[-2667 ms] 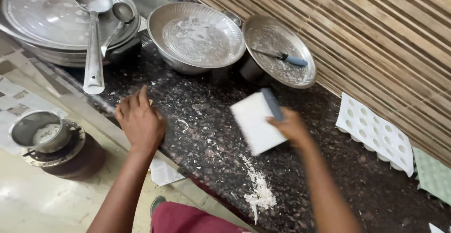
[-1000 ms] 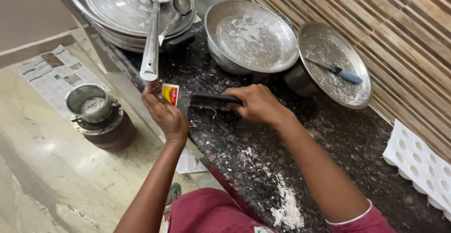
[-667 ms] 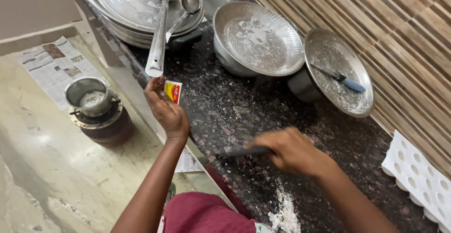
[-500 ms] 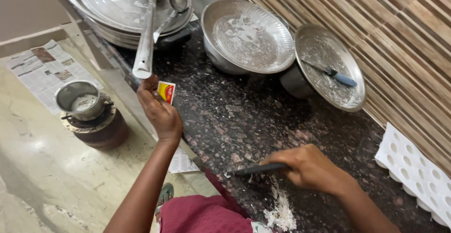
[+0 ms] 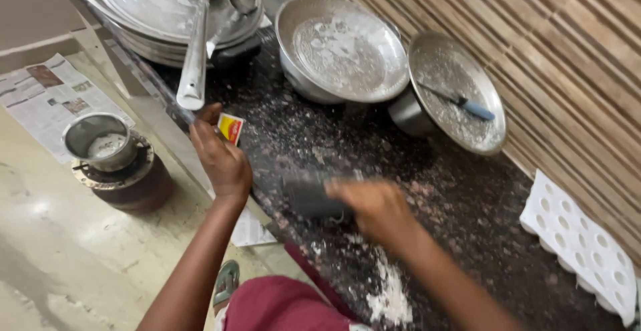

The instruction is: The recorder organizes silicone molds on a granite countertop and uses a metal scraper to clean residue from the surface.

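- The right hand [image 5: 377, 207] is blurred over the dark speckled surface [image 5: 467, 197]; its grip is closed on a dark flat scraper [image 5: 310, 197], whose blade sits low against the stone.
- The left hand [image 5: 224, 160] rests at the front edge of the surface, fingers pinched on a small red and yellow box [image 5: 231, 128] held upright there.
- A heap of white powder [image 5: 394, 297] lies near the front edge, just on the person's side of the scraper, with thin traces scattered across the stone around it.
- Judged from this, the work in hand is scraping the loose powder together; it would go best with the blade kept flat and in full contact, drawn in short overlapping strokes toward the heap.
- Gentle strokes look wise, since the heap lies close to the edge and the floor below.
- At the back stand a large steel plate [image 5: 167, 4] with ladles, a powdered steel bowl [image 5: 344, 47] and a smaller plate with a blue-handled tool [image 5: 467, 107]; a white moulded tray [image 5: 584, 244] lies to the right, well apart.
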